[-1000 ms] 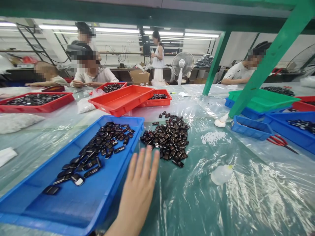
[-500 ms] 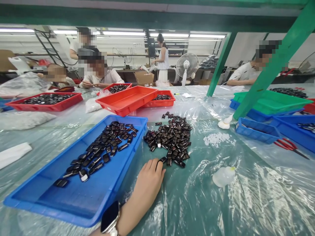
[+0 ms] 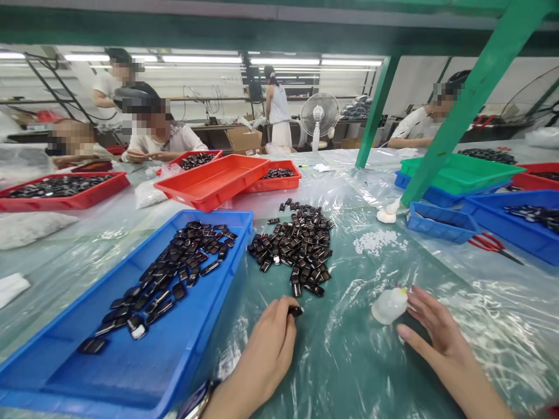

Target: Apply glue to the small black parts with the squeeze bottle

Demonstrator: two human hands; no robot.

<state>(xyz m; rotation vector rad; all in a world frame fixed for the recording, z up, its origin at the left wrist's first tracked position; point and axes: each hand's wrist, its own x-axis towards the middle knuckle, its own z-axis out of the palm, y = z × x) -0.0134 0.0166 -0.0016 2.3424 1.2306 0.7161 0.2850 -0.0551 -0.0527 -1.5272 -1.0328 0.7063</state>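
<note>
Between the fingers of my left hand [image 3: 273,337] is a small black piece [image 3: 296,311], just in front of a pile of similar black pieces [image 3: 303,241]. My right hand [image 3: 437,331] is open, with thumb and fingers spread beside a translucent white bottle [image 3: 388,306] that has a yellowish tip. Its fingertips are close to the bottle; whether they touch it is unclear. More black pieces [image 3: 174,273] lie in a long blue tray [image 3: 227,291] on the left. Small white bits [image 3: 379,242] are scattered behind the bottle.
Red trays [image 3: 213,180] stand behind the blue tray. A green tray [image 3: 463,171], a small blue bin [image 3: 441,224] and red-handled scissors [image 3: 487,242] are at the right. A slanted green post [image 3: 463,110] rises there. Several people are across the table.
My right hand has come into view beside the bottle. My left hand has drawn back from the pile with a black piece in its fingers. The view has shifted right.
</note>
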